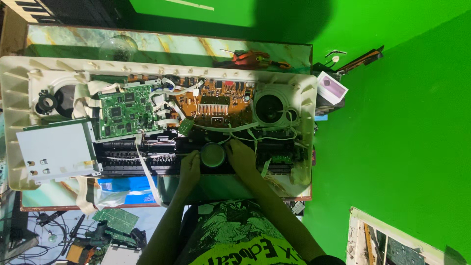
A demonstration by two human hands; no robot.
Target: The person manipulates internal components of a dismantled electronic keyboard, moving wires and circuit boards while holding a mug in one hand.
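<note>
Round dark-green part, cupped at near edge of opened cream keyboard casing, steadied from both sides: left hand curled against one flank, right hand against other. Beyond, green circuit board, brown board, speaker opening.

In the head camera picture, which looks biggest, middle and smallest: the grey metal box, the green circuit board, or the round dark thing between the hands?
1. Grey metal box, clearly the largest.
2. Green circuit board, somewhat smaller.
3. Round dark thing, smallest, sitting between the left hand and right hand.
</note>
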